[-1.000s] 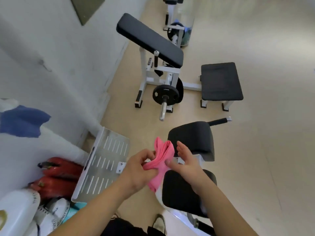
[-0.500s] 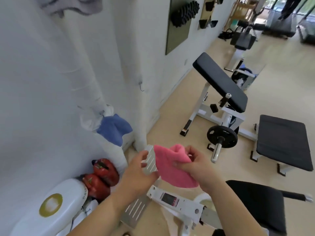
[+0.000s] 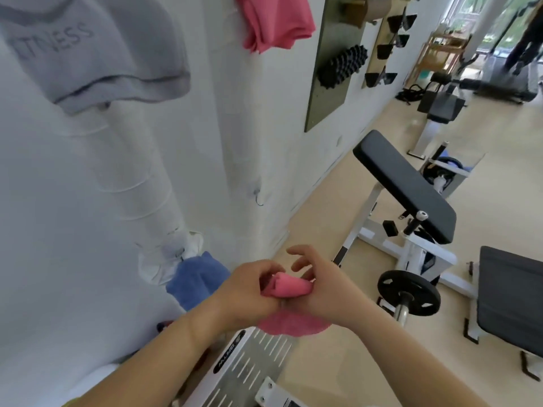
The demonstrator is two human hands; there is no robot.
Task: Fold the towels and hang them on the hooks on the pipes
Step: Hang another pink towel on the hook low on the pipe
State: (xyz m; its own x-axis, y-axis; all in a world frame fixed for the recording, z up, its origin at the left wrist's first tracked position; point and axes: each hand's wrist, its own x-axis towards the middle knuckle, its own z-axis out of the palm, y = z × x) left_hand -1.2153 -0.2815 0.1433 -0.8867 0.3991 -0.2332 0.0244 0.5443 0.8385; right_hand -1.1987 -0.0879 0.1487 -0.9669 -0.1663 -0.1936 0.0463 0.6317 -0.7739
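Fingers of both hands pinch pink towel (image 3: 286, 287) | grey towel (image 3: 97, 51) reads "FITNESS"

A black padded bench (image 3: 405, 183) on a white frame (image 3: 411, 245) stands on the beige floor (image 3: 338, 218), with a black weight plate (image 3: 409, 292) on its bar. On the wall hang a dark panel (image 3: 332, 71) with a spiky black roller (image 3: 342, 66). A slotted metal plate (image 3: 252, 362) lies below. Far right, blurred, is what may be a treadmill (image 3: 505, 89).
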